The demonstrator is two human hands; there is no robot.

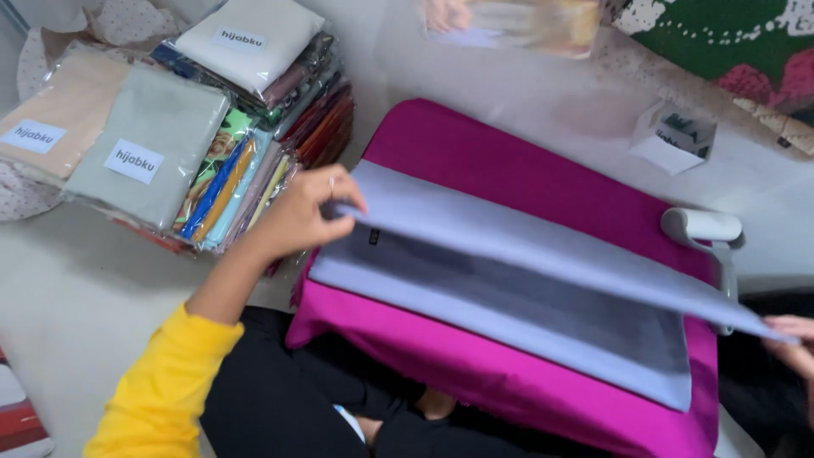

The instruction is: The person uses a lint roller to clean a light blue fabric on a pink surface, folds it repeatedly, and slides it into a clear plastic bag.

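- Between the 2 hands, a fold in progress, by the look of it: lavender cloth (509,280) half doubled, upper layer lifted and stretched taut over the lower one.
- Left hand (301,212): fingers pinched shut on the near corner of the upper layer, ring on 1 finger, yellow sleeve (161,382) behind the wrist.
- Right hand (793,339): at the far tip of the same layer, mostly cut off by the frame edge; seems to grasp the corner, though hard to tell for sure.
- Lower layer lying flat beneath the fingers on a magenta cushion (509,170), resting on the lap.
- Next move, judged from the lie of things: lowering both corners together, edges matched, tension kept even so no crease forms.
- Cloth itself: plain, thin, smooth, pale lavender, a small dark tag just below the left fingers, grey shadow between the 2 layers.
- Beyond the left fingers: a stack of bagged scarves (170,127), white labels on the top packs.
- Past the right fingers: a white handle (704,227) and a small white box (674,136).
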